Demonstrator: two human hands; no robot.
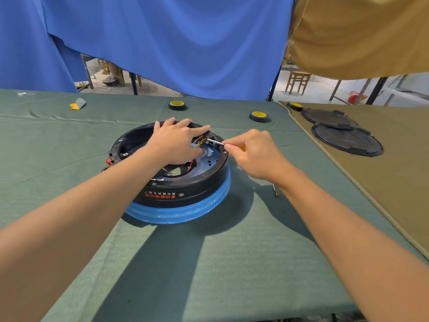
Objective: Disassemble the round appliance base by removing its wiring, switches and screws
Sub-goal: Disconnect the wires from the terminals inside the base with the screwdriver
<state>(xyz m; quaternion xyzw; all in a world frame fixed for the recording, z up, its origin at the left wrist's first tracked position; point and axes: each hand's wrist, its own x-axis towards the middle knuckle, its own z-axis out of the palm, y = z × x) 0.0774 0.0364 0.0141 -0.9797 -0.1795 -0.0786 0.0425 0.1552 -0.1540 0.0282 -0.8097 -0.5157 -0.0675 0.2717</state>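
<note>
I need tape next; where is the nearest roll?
In the head view, the nearest tape roll lies on the green cloth just beyond the round base, toward the right.

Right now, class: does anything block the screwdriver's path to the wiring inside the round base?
Nothing visible does. The screwdriver in the right hand already reaches over the round base rim to the wiring. The left hand rests beside the wires, not across the tip.

Two bare forearms come in from the bottom corners, no sleeves anywhere along them. No watch, no bands, no gloves. The left hand is ringless on the fingers that show, the right hand bare too, nails short and unpainted.
</note>
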